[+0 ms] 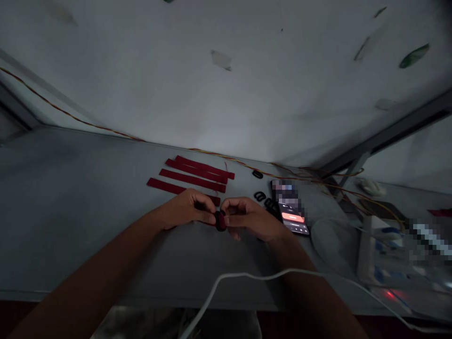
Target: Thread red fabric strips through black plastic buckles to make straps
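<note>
A small black strap buckle is held upright between my two hands, just above the grey table. Red webbing strap shows in the buckle's opening. My left hand is closed, its thumb and fingers pinching the buckle's left side. From the right, my right hand pinches the red strap at the buckle, fingertips close to the left ones. How far the strap runs through the buckle is hidden by the fingers. Just beyond my hands several flat red straps lie roughly side by side.
Loose black buckles lie right of the straps, by a lit phone. A white cable crosses in front, over my right forearm. A power strip stands at right. Twisted wires run along the wall.
</note>
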{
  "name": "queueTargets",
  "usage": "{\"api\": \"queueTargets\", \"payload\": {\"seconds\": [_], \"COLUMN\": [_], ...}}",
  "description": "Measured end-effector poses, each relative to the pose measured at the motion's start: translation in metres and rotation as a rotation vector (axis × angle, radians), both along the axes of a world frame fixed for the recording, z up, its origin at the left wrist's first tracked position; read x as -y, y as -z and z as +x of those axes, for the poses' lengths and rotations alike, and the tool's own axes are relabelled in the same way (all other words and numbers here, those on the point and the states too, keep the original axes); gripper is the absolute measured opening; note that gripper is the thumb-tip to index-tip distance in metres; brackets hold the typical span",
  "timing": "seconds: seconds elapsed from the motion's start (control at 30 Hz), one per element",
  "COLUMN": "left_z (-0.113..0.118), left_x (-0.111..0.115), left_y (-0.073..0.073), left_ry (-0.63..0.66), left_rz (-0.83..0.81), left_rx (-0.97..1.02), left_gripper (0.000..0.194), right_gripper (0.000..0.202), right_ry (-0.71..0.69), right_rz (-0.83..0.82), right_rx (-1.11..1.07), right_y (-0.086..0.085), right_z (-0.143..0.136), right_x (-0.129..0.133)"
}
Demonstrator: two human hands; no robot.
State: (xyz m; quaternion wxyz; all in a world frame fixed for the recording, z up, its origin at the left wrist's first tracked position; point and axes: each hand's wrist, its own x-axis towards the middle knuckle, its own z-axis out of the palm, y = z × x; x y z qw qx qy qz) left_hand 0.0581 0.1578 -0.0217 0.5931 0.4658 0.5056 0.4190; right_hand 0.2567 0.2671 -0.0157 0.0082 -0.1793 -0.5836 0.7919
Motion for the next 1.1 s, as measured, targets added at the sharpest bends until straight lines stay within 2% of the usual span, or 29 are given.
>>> {"api": "queueTargets", "payload": {"seconds": [0.13, 0.27, 0.33, 0.4, 0.47, 0.53, 0.6, 0.7, 0.8, 0.9, 0.97, 1.1], "left_z": [0.002, 0.004, 0.005, 0.005, 0.005, 0.004, 0.003, 0.002, 0.000, -0.002, -0.002, 0.000], "left_x": [-0.001, -0.001, -0.001, -0.001, -0.002, -0.002, -0.001, -0.001, -0.002, -0.004, -0.005, -0.005], "left_y": [0.000, -0.001, -0.004, -0.005, -0.006, -0.006, -0.005, -0.004, -0.001, 0.003, 0.006, 0.009], "left_ry": [-0.018, -0.053, -0.053, -0.043, -0.027, 0.001, 0.031, 0.051, -0.005, -0.059, -0.070, -0.013], "left_rz": [-0.025, -0.023, -0.020, -0.011, 0.001, 0.003, -0.009, -0.033, 0.010, 0.090, 0.134, 0.328], "left_rx": [0.032, 0.051, 0.035, 0.018, 0.024, 0.042, 0.048, 0.038, 0.028, -0.063, -0.225, -0.726], "left_gripper": [0.022, 0.027, 0.027, 0.024, 0.023, 0.024, 0.027, 0.028, 0.027, 0.028, 0.029, 0.026], "right_gripper": [0.023, 0.021, 0.027, 0.033, 0.026, 0.018, 0.014, 0.007, 0.009, 0.010, 0.011, 0.014], "right_ry": [0.028, 0.094, 0.159, 0.208, 0.221, 0.222, 0.220, 0.194, 0.168, 0.122, 0.098, 0.024], "right_rz": [0.071, 0.280, 0.477, 0.746, 0.983, 1.103, 1.120, 1.016, 0.901, 0.926, 0.986, 1.075], "right_rx": [0.002, 0.004, -0.036, -0.123, -0.240, -0.322, -0.346, -0.299, -0.230, -0.168, -0.135, -0.081], "right_y": [0.002, 0.000, -0.001, -0.003, -0.004, -0.006, -0.009, -0.013, -0.015, -0.012, -0.009, -0.006], "right_z": [0.000, 0.002, 0.003, 0.004, 0.004, 0.005, 0.005, 0.006, 0.007, 0.008, 0.008, 0.009], "right_x": [-0.003, -0.003, -0.002, -0.002, -0.002, -0.003, -0.003, -0.002, -0.003, -0.006, -0.008, -0.012]}}
